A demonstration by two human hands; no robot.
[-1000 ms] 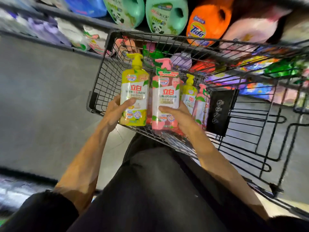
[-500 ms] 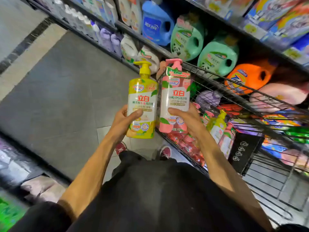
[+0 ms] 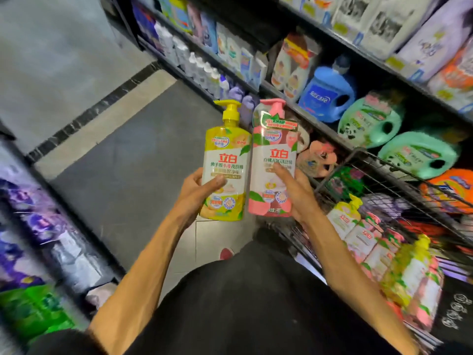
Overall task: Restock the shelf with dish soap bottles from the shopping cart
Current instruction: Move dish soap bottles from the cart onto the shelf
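My left hand (image 3: 195,192) grips a yellow dish soap bottle (image 3: 226,155) with a yellow pump, held upright over the grey floor. Beside it, touching, my right hand (image 3: 298,194) grips a pink dish soap bottle (image 3: 275,149) with a pink pump. Both bottles are clear of the black wire shopping cart (image 3: 368,156), which stands to the right. Several more yellow and pink dish soap bottles (image 3: 378,249) lie in the cart, blurred.
A shelf (image 3: 302,110) runs along the right with a blue jug (image 3: 327,94), green jugs (image 3: 371,121) and an orange jug (image 3: 450,188). Small white bottles (image 3: 202,70) line its far end. Another shelf with purple packs (image 3: 38,226) stands at left. Grey floor lies between.
Both hands have lifted the two bottles out of the cart and carried them left over the floor. My view has swung left, so the cart now sits at the right.
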